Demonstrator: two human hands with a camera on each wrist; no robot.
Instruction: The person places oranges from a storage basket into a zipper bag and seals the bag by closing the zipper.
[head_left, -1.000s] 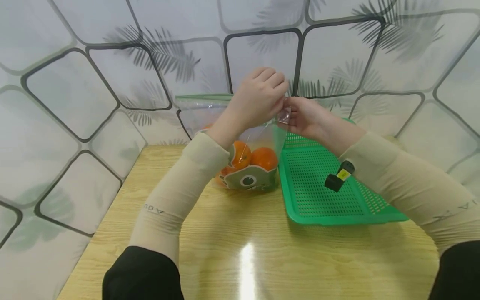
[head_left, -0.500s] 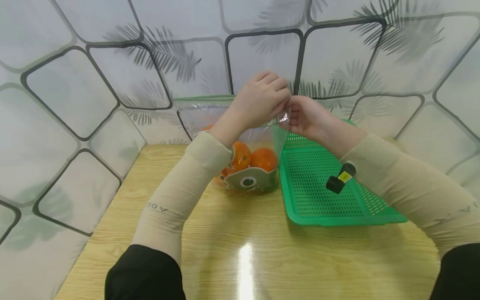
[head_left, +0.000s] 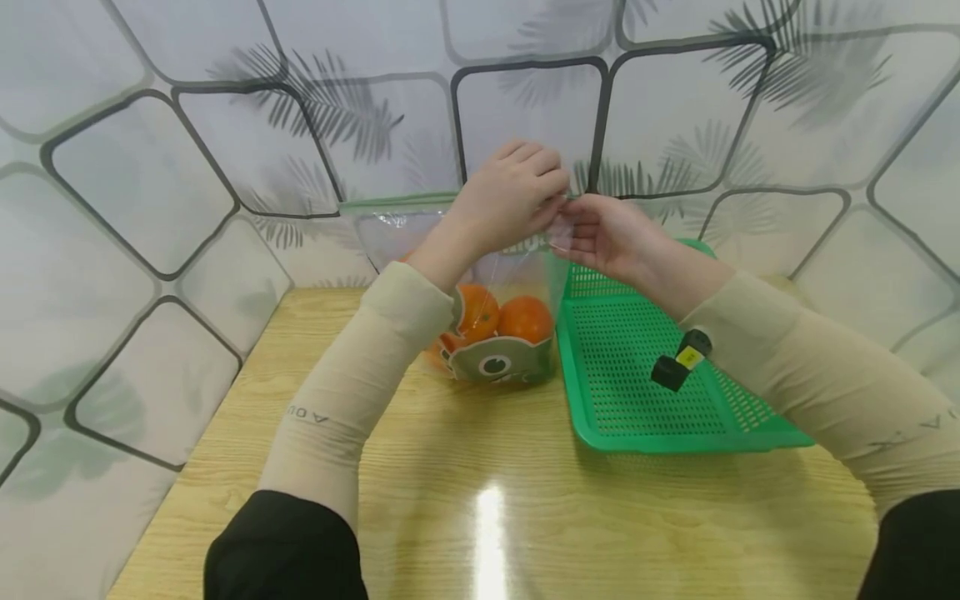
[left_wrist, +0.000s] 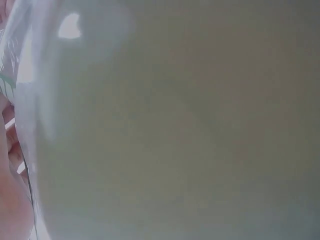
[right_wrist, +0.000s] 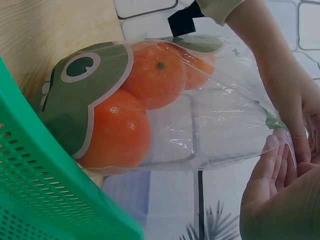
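A clear zip bag with a green top strip and a printed green cartoon face with an eye stands on the table. Several oranges lie inside it; two show most fully in the right wrist view, with part of another behind. My left hand pinches the bag's top edge near its right corner, fingertips partly hidden. Beside it my right hand pinches that same corner, thumb and fingers on the film. Blurred pale film fills most of the left wrist view.
A green perforated plastic basket stands on the wooden table, right of the bag and close against it. Behind rises a wall covering with dark lines and leaf prints.
Both hands shift slightly left along with the bag's top edge, after a small move right in between. The oranges and the basket stay where they were.
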